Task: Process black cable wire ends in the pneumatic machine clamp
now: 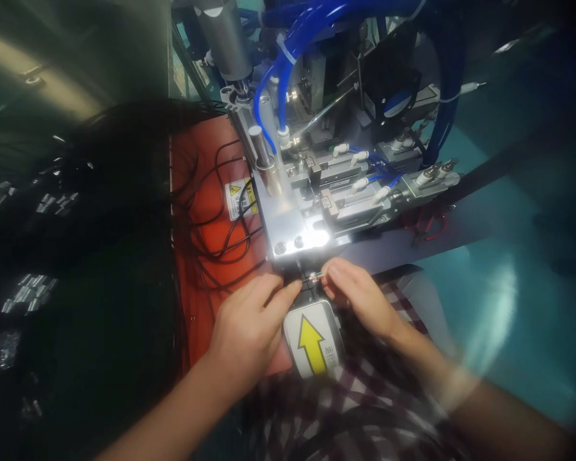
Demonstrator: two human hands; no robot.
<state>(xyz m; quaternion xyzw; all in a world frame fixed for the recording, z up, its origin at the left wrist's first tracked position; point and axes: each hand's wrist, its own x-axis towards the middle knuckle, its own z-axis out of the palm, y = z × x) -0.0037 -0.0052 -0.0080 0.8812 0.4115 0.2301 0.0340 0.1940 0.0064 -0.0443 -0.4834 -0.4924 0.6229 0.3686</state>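
The right hand [352,288] pinches a small metallic part [314,278], lying crosswise. The left hand [247,320] is beside its opposite end, grip unclear.

Black cables [217,258] looped across the red panel [194,342] near a warning label [240,200]; blue tubes [312,24] curved at the top, and shiny pieces [30,293] lay at far left.

Teal floor [484,269] at right, dark blurred left side, seemingly a pale wall [125,38].
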